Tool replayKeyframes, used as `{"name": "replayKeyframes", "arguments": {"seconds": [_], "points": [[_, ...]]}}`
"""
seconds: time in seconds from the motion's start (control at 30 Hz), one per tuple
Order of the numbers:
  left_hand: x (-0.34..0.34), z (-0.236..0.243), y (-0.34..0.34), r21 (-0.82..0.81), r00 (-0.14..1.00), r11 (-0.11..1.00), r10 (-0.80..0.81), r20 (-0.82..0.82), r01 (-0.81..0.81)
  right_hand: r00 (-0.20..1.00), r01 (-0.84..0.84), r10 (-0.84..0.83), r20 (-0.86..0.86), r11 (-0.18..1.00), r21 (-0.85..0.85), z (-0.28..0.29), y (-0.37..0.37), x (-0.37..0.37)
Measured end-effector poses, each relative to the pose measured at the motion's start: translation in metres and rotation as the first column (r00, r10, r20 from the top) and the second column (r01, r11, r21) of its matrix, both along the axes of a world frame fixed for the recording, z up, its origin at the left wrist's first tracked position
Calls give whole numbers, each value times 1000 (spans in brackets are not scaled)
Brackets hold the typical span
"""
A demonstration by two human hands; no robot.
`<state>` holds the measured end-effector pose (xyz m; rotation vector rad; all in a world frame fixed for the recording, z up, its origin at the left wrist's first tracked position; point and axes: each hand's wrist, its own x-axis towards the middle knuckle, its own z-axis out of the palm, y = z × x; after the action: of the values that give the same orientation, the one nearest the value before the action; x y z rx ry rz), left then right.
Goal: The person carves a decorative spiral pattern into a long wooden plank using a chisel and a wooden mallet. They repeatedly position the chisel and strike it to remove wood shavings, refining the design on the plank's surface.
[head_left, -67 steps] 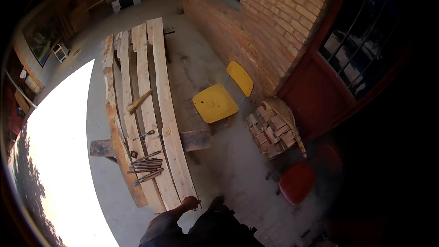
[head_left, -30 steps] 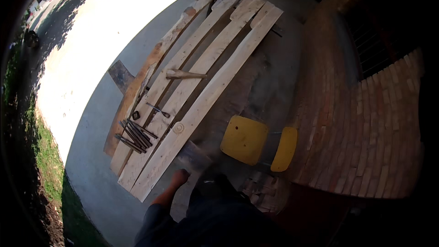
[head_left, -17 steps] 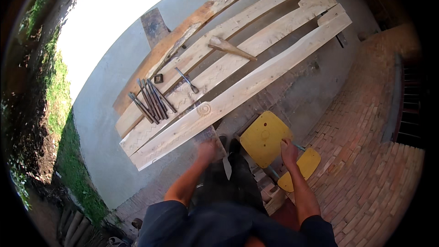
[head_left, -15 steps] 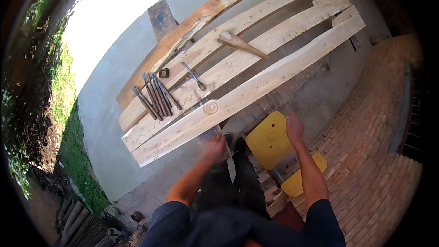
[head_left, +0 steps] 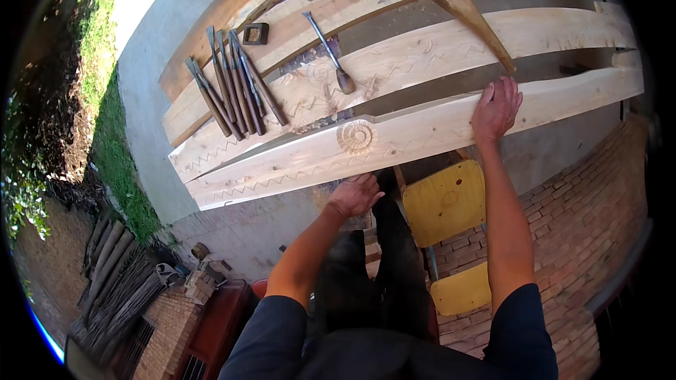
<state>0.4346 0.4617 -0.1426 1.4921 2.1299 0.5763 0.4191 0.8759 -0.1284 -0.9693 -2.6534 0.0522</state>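
My left hand (head_left: 354,195) is just below the front edge of the nearest pale plank (head_left: 422,138), by the end of a dark support board. Its fingers are loosely bent, with nothing visible in them. Over on the right, my right hand (head_left: 497,114) lies across the same plank, fingers slightly apart and fingertips by its far edge. Just beyond those fingertips is the handle end of a wooden mallet (head_left: 458,10), which lies slantwise across the planks behind. A carved round rosette (head_left: 356,138) and pencilled zigzag lines mark the near plank.
Several chisels (head_left: 236,84) lie bunched on the left of the planks, near a small dark square block (head_left: 255,34). A single gouge (head_left: 329,53) lies farther right. A yellow chair (head_left: 447,204) stands on the brick floor beside my legs. Stacked sticks (head_left: 116,274) lie at lower left.
My right hand has moved from above the yellow chair up and forward onto the near plank. My left hand stays near the plank's front edge. The view has come closer to the planks.
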Motion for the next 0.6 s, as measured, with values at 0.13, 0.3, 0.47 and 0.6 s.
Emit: {"name": "replayKeyframes", "arguments": {"seconds": [0.13,0.3,0.47,0.6], "points": [[5,-6,-3,-47,999,999,-14,51,17,1000,8,-8,19,1000,-26,0,0,2],[5,-5,-4,-54,998,999,5,66,-1,999,-2,5,45,998,-59,2,-2,-1],[9,-10,-7,-75,998,997,-33,48,37,996,-17,18,84,1000,-18,0,0,1],[11,-14,-9,-108,991,994,2,132,13,993,-15,17,113,1000,-17,3,-2,-1]]}}
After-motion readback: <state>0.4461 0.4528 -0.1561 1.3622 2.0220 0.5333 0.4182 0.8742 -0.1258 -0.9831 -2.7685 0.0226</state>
